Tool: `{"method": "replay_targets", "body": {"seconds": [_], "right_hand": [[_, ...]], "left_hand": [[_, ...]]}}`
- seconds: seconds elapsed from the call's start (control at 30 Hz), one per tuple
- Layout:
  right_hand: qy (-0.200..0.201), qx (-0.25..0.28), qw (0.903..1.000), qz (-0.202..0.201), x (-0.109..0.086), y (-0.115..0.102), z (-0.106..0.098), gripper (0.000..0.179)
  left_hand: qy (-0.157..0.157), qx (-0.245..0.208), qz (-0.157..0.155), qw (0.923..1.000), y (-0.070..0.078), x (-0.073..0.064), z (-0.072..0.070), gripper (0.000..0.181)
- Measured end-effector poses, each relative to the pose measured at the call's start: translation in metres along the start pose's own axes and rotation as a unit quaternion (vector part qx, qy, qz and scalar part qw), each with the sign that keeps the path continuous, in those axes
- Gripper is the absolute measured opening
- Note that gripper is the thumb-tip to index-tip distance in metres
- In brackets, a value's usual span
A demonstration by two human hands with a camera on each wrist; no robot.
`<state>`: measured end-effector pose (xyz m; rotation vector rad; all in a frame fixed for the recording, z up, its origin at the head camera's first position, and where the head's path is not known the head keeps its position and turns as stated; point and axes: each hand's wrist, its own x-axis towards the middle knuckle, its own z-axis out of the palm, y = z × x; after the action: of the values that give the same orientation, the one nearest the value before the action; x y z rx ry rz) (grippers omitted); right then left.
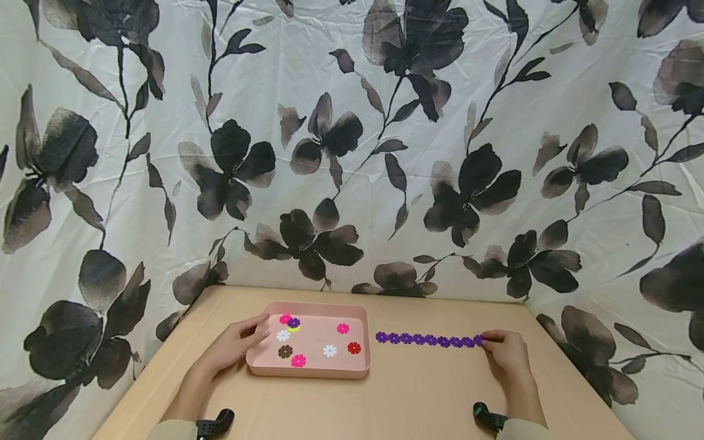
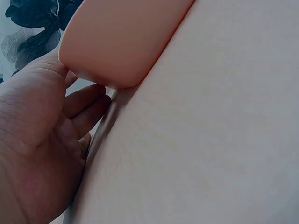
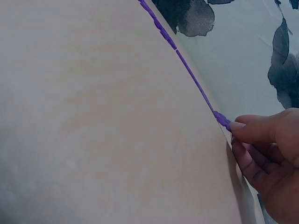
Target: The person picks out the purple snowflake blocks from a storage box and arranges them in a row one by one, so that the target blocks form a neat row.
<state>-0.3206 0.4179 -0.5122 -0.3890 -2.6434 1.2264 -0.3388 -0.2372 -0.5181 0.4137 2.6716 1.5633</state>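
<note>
A pink tray (image 1: 308, 371) stands left of the middle on the table, with several flower-shaped pieces lying in it. My left hand (image 1: 240, 340) holds the tray by its left side, thumb over the rim. From the left wrist view, the lower fingers (image 2: 88, 109) lie loosely curled beside the tray's corner. To the right of the tray runs a straight row of purple flower-shaped pieces (image 1: 431, 340). My right hand (image 1: 507, 351) pinches the last purple piece (image 3: 223, 120) at the row's right end between thumb and fingertips.
In the tray are pink, white, brown and red pieces, with a purple piece (image 1: 294, 322) overlapping a yellow one. The light wooden table (image 1: 418, 397) ends at a white cloth (image 1: 385, 244) with dark flowers, which hangs behind it and along its sides.
</note>
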Motion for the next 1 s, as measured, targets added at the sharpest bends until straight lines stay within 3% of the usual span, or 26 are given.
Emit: {"method": "replay_targets", "body": {"seconds": [0.57,0.77,1.0], "right_hand": [[-0.005,-0.011,0.9999,0.005,-0.002,-0.004,-0.001,0.027],[0.000,-0.016,0.9992,-0.038,-0.004,-0.019,0.004,0.026],[-0.025,-0.010,0.9919,-0.124,-0.003,-0.058,0.032,0.029]], "left_hand": [[0.001,-0.002,-0.002,1.0000,0.001,-0.001,0.000,0.066],[0.000,-0.003,-0.001,1.0000,0.002,-0.001,-0.001,0.065],[0.001,0.002,-0.003,1.0000,0.004,-0.002,0.000,0.062]]}}
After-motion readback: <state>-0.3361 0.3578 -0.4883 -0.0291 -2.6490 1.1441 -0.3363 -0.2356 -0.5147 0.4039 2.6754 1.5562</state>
